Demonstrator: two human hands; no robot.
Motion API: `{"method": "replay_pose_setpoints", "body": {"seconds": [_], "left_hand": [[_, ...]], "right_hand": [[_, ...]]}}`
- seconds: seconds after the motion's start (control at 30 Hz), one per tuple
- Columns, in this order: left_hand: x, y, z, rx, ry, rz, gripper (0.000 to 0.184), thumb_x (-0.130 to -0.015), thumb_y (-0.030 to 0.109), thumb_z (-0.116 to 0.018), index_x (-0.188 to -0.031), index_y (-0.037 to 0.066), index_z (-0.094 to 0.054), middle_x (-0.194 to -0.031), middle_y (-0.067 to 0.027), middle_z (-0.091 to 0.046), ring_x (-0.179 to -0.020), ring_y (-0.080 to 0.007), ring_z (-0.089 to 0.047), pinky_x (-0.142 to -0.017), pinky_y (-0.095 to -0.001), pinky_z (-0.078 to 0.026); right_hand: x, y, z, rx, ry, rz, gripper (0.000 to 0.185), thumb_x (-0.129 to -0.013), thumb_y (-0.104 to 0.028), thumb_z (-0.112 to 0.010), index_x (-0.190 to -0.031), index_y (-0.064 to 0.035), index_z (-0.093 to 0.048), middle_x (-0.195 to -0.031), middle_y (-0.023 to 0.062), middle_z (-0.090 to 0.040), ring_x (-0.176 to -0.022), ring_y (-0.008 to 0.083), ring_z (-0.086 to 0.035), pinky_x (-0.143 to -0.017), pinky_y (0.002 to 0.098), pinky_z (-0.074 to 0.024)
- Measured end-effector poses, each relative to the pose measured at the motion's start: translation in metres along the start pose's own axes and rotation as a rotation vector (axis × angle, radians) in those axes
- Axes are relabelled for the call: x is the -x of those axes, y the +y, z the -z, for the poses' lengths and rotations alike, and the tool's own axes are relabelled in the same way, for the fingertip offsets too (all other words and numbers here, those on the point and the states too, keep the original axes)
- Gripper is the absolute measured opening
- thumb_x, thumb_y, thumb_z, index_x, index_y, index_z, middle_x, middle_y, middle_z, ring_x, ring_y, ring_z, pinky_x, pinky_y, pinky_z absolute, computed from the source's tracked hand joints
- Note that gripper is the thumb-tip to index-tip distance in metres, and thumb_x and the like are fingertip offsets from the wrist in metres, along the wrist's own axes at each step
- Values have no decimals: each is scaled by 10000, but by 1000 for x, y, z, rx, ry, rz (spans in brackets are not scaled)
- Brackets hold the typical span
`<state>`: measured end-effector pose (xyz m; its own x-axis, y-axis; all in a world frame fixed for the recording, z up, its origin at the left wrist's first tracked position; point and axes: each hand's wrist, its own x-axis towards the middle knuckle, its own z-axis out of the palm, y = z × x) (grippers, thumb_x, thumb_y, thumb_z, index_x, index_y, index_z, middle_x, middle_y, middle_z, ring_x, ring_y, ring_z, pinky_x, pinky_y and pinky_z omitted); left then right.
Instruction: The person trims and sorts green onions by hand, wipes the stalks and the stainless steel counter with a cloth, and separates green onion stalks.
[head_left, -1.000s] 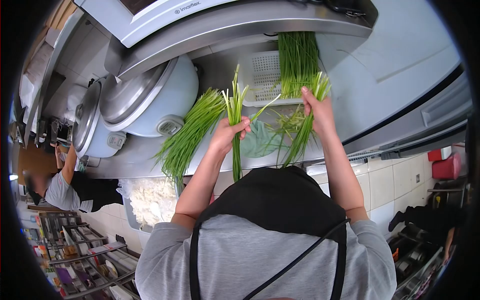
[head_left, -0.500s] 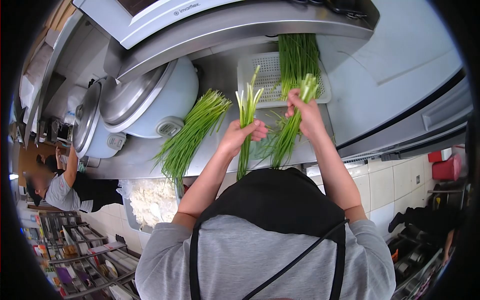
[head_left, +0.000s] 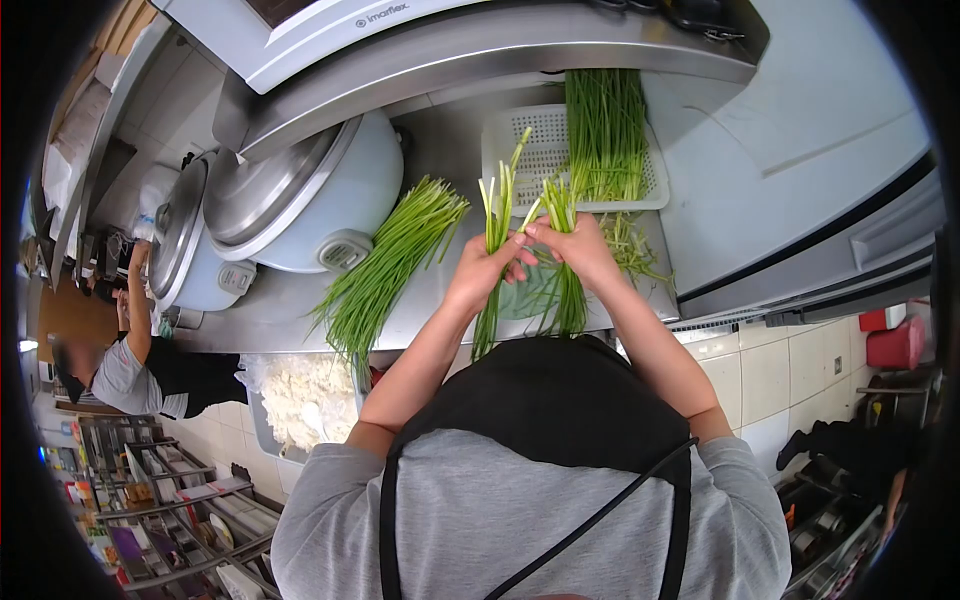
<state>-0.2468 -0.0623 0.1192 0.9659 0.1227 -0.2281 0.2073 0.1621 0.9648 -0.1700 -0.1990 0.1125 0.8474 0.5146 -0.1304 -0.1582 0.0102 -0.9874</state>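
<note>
My left hand (head_left: 482,270) is closed around a small bunch of garlic chives (head_left: 486,325), pale stem ends up and green leaves hanging toward me. A second bunch of garlic chives (head_left: 568,305) is gripped in my right hand (head_left: 575,248), close beside it. The fingertips of both hands meet at a pale stem between the bunches. Left of my hands, a larger pile of garlic chives (head_left: 390,265) lies on the steel counter (head_left: 440,300). Beyond my right hand, more chives (head_left: 606,135) rest in a white perforated basket (head_left: 664,195). Stem scraps (head_left: 635,250) lie in front of the basket.
Two large rice cookers (head_left: 300,200) stand at the left, under a steel shelf (head_left: 480,95). A pale appliance (head_left: 790,160) borders the counter's right side. Below the counter at left is a tub of white food (head_left: 300,400). A co-worker (head_left: 130,375) stands far left.
My right hand has moved left and lowered its bunch, bringing it beside my left hand, so that the fingers now meet. The scraps before the basket are now uncovered.
</note>
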Motion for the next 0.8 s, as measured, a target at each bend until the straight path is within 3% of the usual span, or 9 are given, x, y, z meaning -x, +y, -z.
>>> {"method": "replay_pose_setpoints", "body": {"seconds": [0.17, 0.37, 0.43, 0.63, 0.7, 0.8], "left_hand": [[-1, -1, 4, -108, 3, -41, 213, -838, 176, -508, -908, -20, -554, -714, -109, -601, -507, -109, -484, -465, -224, -361], [3, 6, 6, -21, -70, 43, 273, -850, 221, -492, -920, -36, -551, -687, -108, -592, -477, -98, -453, -449, -217, -347], [4, 8, 7, -27, -75, 59, 278, -852, 225, -489, -918, -38, -548, -681, -108, -589, -472, -96, -446, -447, -214, -346], [3, 5, 20, -10, -74, 73, 258, -857, 233, -480, -902, -11, -550, -678, -106, -595, -466, -83, -425, -439, -212, -325], [4, 6, 25, -8, -60, 72, 263, -858, 237, -479, -905, -12, -547, -681, -107, -594, -468, -86, -426, -439, -212, -324], [5, 7, 29, 35, -21, 92, 281, -857, 241, -480, -918, -28, -533, -687, -93, -569, -476, -107, -425, -453, -222, -333]], "right_hand": [[8, -9, 6, -22, 20, -21, 182, -718, -141, -640, -794, 12, -580, -580, -5, -495, -457, 62, -391, -405, 211, -286], [6, -3, 22, -325, -30, 36, 121, -737, -125, -577, -762, -16, -531, -641, 24, -496, -482, 75, -406, -432, 218, -310], [10, -10, 27, -407, -5, -9, 85, -695, -119, -557, -690, -45, -514, -597, 11, -473, -460, 88, -398, -422, 231, -306], [13, -17, 55, -498, 69, -3, 97, -749, -105, -541, -787, -32, -488, -690, 36, -503, -493, 78, -405, -443, 219, -330], [12, -15, 65, -508, 93, 14, 95, -753, -111, -546, -775, -36, -492, -689, 34, -503, -487, 73, -399, -441, 217, -327], [11, -5, 76, -242, 204, 22, 154, -703, -157, -629, -697, -40, -529, -578, -4, -467, -452, 72, -384, -424, 222, -303]]}}
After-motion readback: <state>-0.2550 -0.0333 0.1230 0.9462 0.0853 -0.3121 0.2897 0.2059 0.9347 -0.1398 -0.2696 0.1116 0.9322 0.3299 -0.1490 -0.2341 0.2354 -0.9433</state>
